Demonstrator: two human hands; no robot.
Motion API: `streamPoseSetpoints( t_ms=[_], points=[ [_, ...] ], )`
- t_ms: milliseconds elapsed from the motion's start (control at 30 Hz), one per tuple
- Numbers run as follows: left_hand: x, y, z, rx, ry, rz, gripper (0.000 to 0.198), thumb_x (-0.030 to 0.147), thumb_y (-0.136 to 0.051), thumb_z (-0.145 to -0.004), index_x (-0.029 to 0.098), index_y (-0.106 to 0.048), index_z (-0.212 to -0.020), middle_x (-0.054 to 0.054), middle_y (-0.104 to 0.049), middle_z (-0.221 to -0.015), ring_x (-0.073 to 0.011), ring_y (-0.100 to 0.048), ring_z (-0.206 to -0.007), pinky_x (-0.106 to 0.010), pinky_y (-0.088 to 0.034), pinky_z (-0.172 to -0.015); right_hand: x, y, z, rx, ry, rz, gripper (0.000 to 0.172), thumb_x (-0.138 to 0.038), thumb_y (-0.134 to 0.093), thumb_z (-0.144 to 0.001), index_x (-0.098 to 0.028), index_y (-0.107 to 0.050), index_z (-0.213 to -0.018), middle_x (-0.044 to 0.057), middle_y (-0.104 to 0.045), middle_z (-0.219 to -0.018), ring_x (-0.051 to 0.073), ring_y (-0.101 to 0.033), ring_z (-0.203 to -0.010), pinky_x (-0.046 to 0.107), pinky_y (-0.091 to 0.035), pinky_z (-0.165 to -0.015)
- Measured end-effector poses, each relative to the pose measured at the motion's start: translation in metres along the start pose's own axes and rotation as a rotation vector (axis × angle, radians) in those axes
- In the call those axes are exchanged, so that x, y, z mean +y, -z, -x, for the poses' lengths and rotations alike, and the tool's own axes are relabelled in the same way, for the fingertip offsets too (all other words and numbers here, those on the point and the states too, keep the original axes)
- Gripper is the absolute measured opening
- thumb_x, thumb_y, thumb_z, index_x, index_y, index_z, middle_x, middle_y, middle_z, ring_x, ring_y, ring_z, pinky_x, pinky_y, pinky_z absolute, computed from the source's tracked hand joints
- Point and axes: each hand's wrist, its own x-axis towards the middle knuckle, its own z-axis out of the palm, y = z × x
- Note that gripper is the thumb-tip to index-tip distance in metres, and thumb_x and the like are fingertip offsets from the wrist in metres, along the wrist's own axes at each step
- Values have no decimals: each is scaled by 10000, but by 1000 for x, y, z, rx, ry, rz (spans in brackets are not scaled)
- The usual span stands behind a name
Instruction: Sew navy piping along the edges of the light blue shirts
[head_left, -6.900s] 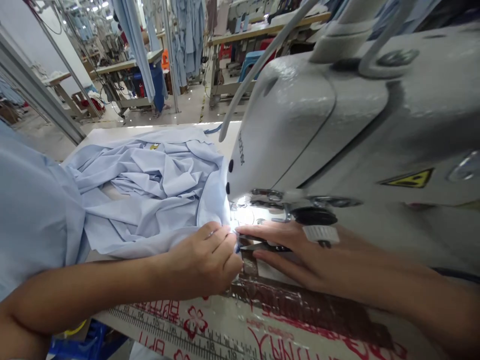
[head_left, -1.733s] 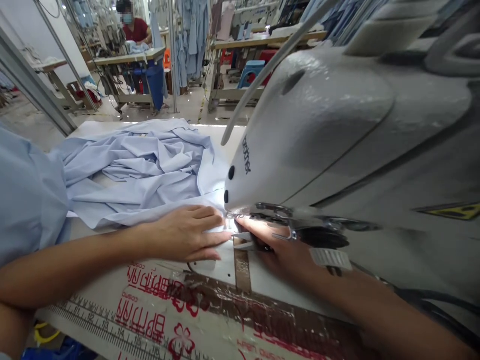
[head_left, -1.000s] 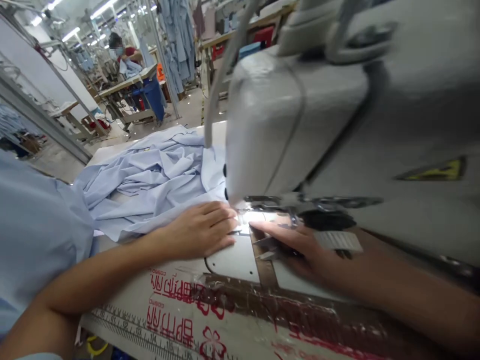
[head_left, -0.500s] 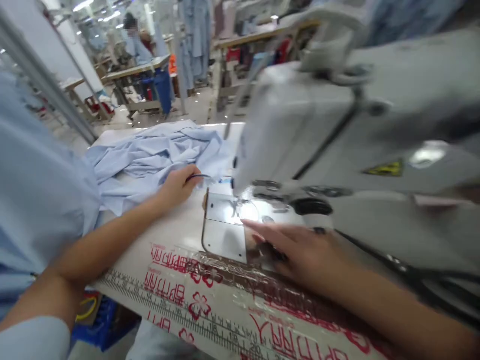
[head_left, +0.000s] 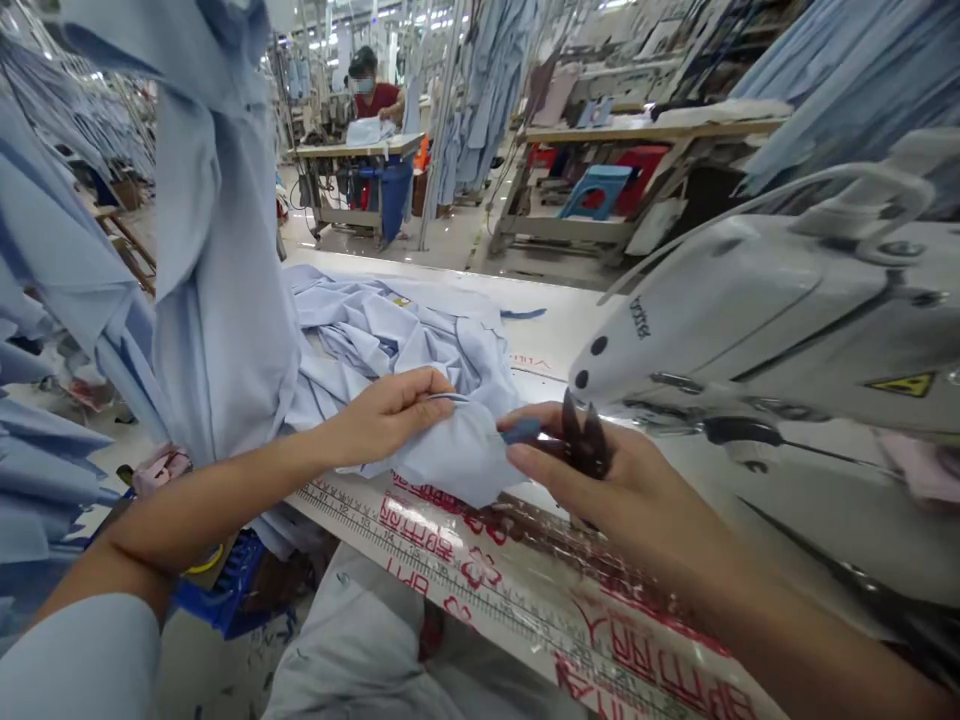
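Workshop floor with rows of tables; at the far left, a person in a red top (head_left: 373,102) sits at another table (head_left: 405,145), pale cloth before them. Far right of that, a blue stool (head_left: 596,188) stands beneath a long wooden-edged bench (head_left: 720,130). On the near side, a white sewing table (head_left: 562,300) carries red lettering and a printed ruler (head_left: 405,560) along its near edge. A sewing machine (head_left: 772,310) occupies its right side. Light-blue cloth (head_left: 469,455) lies in folds over the left of the table, its near right part raised in front of the machine. The left hand (head_left: 397,412) pinches the edge of this part between thumb and fingers. The right hand (head_left: 637,485) grips dark snips (head_left: 585,440), blades upward and parted, while its thumb and forefinger grasp a blue strip (head_left: 521,431) just beside the cloth; whether the two are joined cannot be told. Blue garments (head_left: 221,260) hang at left; below the table sits a blue basket (head_left: 234,592).
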Motion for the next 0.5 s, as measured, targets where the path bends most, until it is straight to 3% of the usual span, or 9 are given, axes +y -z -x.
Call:
streamPoseSetpoints(
  t_ms=[133, 200, 333, 500],
  points=[
    [0, -7, 1, 40, -39, -60, 169, 317, -473, -833, 155, -474, -782, 43, -419, -626, -64, -375, -536, -191, -307, -478, -2, -6, 6, 98, -51, 5, 282, -481, -598, -737, -206, -608, -671, -58, -355, -439, 68, -304, -381, 210, -227, -322],
    [0, -13, 2, 61, -20, -97, 212, 358, -549, -793, 150, -508, -808, 38, -461, -644, -69, -409, -564, -195, -326, -506, -3, -9, 8, 159, -49, 4, 288, -470, -601, -737, -202, -599, -629, -56, -357, -423, 67, -308, -380, 211, -218, -324],
    [-2, -20, 2, -27, 44, -231, 223, 345, -676, -710, 142, -610, -774, 28, -536, -669, -80, -462, -639, -198, -349, -575, -5, -14, 8, 209, 21, 36, 182, -388, -615, -737, -210, -627, -700, -48, -443, -463, 77, -375, -405, 214, -265, -341],
    [-12, -21, -2, -56, 250, 84, 267, 385, -675, -717, 125, -635, -762, 35, -515, -578, -53, -427, -504, -183, -306, -469, -4, -10, 11, 325, 137, 167, 123, -327, -591, -771, -220, -616, -716, -35, -507, -513, 98, -449, -445, 239, -342, -398]
  ],
)
